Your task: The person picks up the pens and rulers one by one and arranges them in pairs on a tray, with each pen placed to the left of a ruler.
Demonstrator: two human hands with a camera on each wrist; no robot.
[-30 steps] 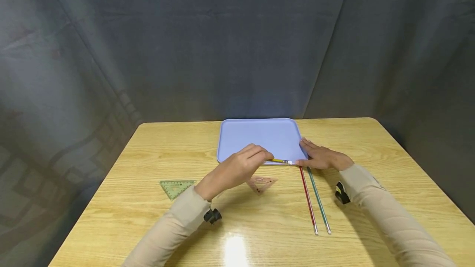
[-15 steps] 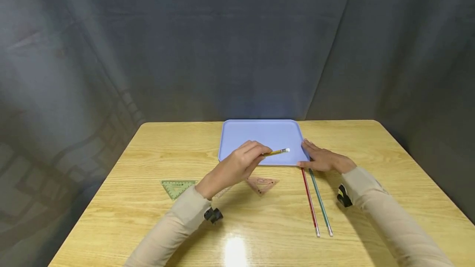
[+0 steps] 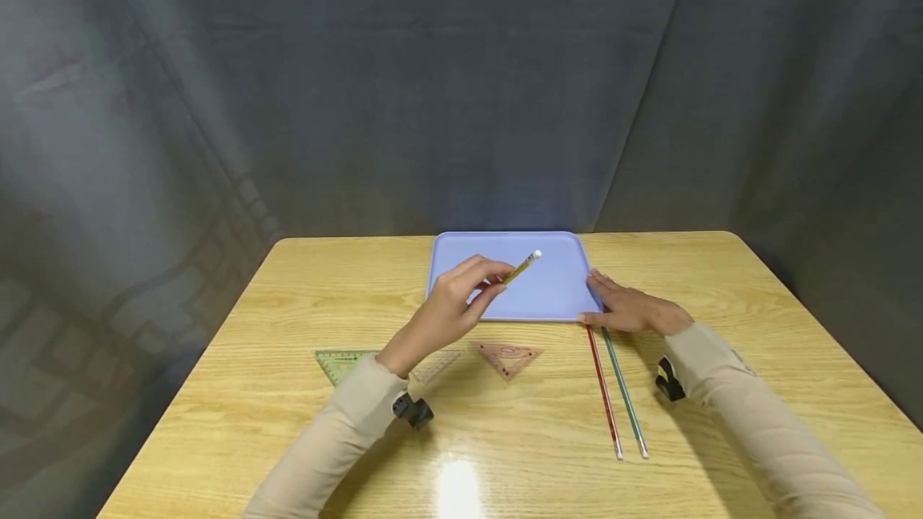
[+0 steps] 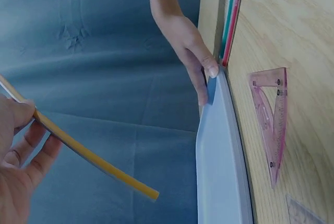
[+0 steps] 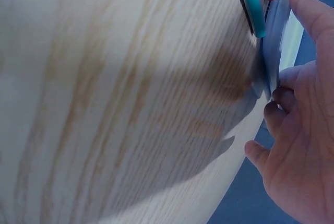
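Observation:
My left hand [image 3: 461, 299] pinches a yellow pencil [image 3: 521, 267] with a white eraser tip, holding it above the blue tray [image 3: 555, 295]. In the left wrist view the pencil [image 4: 88, 156] slants away from my fingers [image 4: 21, 166]. My right hand [image 3: 623, 307] lies flat at the tray's right front corner, fingers straight along its rim [image 5: 279, 36], thumb by the front edge. A red pencil [image 3: 602, 391] and a green pencil [image 3: 623, 391] lie side by side on the table just in front of that corner.
A pink set square [image 3: 508, 357], a clear one [image 3: 436, 367] and a green one [image 3: 342, 363] lie flat on the wooden table [image 3: 505, 439] in front of the tray. Grey cloth hangs behind the table. The table's edges fall away left and right.
My left hand has lifted the yellow pencil from the tray's front edge and carried it back over the tray, eraser end now tipped upward. The right hand has stayed at the corner.

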